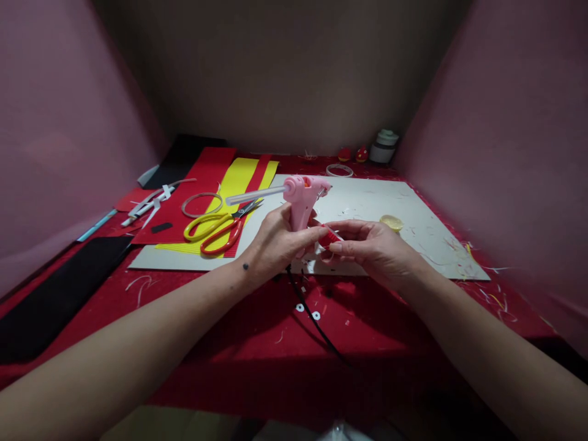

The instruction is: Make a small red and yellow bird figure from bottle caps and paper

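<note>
A pink glue gun (302,202) with a clear glue stick out of its back stands upright in my left hand (275,242), whose fingers are wrapped round its handle. The nozzle points right. My left thumb reaches over to a small red piece (329,237) with a pale edge. My right hand (372,248) pinches that red piece between thumb and fingers, just below and right of the nozzle. Both hands are above the front part of the white board (362,199). The gun's black cord hangs down over the red cloth.
Scissors (220,229) lie on red and yellow corrugated sheets (236,177) at the left. Black sheets (64,291) lie further left. A yellow disc (391,223) is right of my hands. At the back are a tape ring (339,170), two small red figures and a jar (384,147).
</note>
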The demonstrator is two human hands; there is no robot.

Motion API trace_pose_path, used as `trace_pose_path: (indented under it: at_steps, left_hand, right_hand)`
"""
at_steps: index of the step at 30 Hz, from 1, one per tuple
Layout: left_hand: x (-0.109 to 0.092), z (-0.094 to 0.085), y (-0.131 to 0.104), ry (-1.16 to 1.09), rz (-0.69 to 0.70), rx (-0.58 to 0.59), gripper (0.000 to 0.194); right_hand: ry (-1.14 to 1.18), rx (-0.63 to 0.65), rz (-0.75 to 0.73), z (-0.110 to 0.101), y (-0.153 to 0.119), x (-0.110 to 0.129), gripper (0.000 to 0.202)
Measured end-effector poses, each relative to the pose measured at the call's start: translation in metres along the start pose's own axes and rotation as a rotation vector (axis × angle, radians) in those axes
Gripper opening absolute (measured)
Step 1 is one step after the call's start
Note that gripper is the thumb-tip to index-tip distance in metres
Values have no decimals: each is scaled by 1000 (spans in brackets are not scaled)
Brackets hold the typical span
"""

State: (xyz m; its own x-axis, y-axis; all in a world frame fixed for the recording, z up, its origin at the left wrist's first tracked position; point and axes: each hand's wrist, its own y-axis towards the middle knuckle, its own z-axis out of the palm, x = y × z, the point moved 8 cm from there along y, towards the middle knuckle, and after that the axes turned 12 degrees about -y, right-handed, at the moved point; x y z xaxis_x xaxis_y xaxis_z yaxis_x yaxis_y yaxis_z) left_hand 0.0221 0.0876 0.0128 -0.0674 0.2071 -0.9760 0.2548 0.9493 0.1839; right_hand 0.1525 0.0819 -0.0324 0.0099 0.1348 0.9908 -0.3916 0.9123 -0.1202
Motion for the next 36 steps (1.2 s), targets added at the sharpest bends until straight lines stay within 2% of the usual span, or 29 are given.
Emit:
trace_pose_path:
  at_steps: [4, 15, 21, 30, 36]
  left_hand:
    - [0, 1, 1, 2, -6, 5, 20]
    - [1, 5, -1, 6, 22, 19, 13]
    - [-3, 5, -1, 65, 75, 18, 8]
    - [0, 7, 0, 19, 38, 93, 23]
    - [1, 6, 0, 20, 19, 56, 13]
  right_hand:
    - [-27, 25, -53, -1, 0, 1, 37]
    - [-42, -99, 3, -4, -4, 3, 37]
    - [-41, -104, -4, -5, -3, 2, 36]
    - [-24, -74, -28, -8, -2, 2, 37]
    - [-8, -81, 8, -7, -3, -2, 39]
